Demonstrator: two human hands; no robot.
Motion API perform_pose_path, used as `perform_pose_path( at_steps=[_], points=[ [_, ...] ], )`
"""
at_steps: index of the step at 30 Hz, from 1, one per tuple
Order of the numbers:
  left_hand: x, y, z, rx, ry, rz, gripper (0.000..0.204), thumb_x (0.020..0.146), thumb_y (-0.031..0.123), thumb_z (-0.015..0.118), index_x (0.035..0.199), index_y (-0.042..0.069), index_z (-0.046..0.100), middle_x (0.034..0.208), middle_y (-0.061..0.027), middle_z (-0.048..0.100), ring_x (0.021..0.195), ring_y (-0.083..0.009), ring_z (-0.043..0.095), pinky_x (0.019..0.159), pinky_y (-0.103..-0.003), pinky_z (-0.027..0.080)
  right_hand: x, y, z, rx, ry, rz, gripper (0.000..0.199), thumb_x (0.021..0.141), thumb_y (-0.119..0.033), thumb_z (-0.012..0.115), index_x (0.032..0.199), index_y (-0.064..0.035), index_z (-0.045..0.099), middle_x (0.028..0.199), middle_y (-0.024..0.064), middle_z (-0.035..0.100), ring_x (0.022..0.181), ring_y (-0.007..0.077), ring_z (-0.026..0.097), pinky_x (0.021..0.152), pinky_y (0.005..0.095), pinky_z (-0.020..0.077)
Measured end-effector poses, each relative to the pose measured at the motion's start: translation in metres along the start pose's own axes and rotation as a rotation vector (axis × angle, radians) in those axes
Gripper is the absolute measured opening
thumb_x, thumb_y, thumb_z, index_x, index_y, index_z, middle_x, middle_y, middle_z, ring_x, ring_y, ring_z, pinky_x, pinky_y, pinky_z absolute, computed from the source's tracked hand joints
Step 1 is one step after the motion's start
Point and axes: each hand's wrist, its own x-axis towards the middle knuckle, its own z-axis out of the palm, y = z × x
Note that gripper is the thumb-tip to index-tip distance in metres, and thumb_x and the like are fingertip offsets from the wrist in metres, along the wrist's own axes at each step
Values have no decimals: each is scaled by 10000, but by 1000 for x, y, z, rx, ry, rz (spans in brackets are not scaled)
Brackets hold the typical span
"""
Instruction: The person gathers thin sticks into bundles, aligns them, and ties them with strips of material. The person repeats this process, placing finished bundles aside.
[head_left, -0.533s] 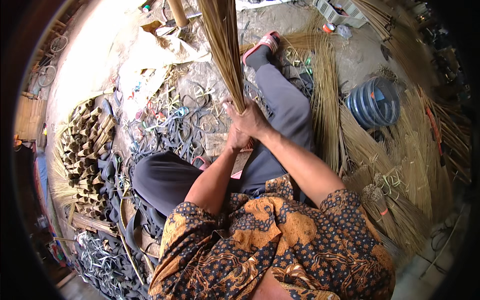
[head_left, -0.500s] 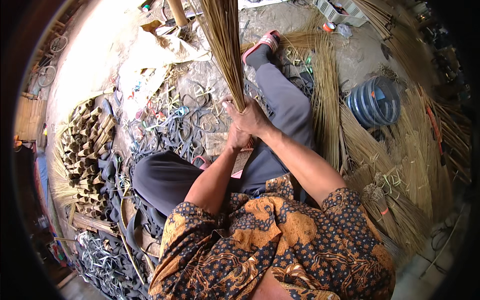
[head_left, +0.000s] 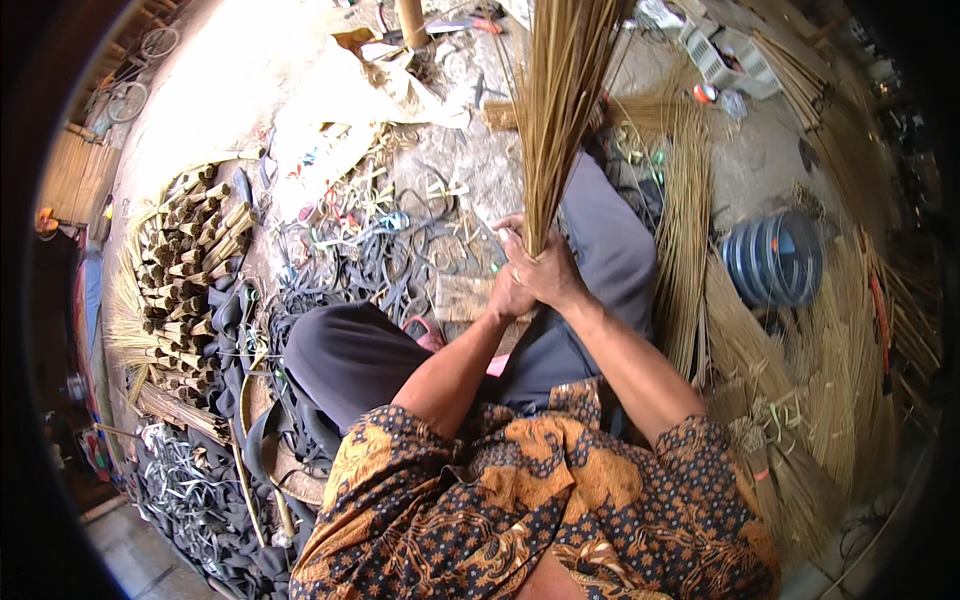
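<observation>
Bundle (head_left: 562,110): thin tan-brown stalks, narrow at the grip, fanning wide at the far end, few strays. Narrow end's above the legs (head_left: 610,240), right hand (head_left: 550,273) clamped round it. Left hand (head_left: 512,296) against right; fingers mostly hidden, can't tell.

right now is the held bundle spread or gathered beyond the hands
Spread: the stalk bundle fans wider toward the picture's top edge, narrowing to the hands; its end lies out of view.

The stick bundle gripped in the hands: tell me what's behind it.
Behind the stick bundle, brown stalks on the floor show past both sides, and a grey-trousered leg past its right edge. The leg's lower end and the floor directly behind are mostly covered.
</observation>
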Motion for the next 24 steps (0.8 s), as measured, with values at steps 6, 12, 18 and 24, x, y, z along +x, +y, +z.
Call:
perform_pose_path(
  at_steps=[6,12,18,24],
  points=[
    [4,-11,-1,37,-53,-112,264,900,216,714,1069,13,712,935,-166,763,877,-239,728,793,-390,560,3,10,1,106,38,58,186,1003,-126,618,1153,-54,701,812,83,674,707,157,653,622,343,517],
    [-6,27,-3,292,-103,-396,364,892,293,784,1138,41,689,982,-208,751,897,-316,731,822,-416,561,47,-12,-51,458,302,122,212,1049,-229,641,1169,-56,662,672,-51,515,554,60,506,536,238,471],
    [24,115,-22,-5,-520,-406,348,878,242,774,1075,-20,658,800,-91,667,766,-222,665,748,-395,554,30,-28,-78,878,96,99,566,943,-307,781,1395,-51,556,735,27,586,569,112,561,564,278,503],
    [18,158,-11,146,-176,-149,301,854,190,771,974,-1,571,756,-59,661,648,-191,650,601,-350,529,8,-16,-48,1000,140,350,371,977,-261,755,1239,-20,651,691,-29,553,543,86,525,509,250,470]
  ],
)
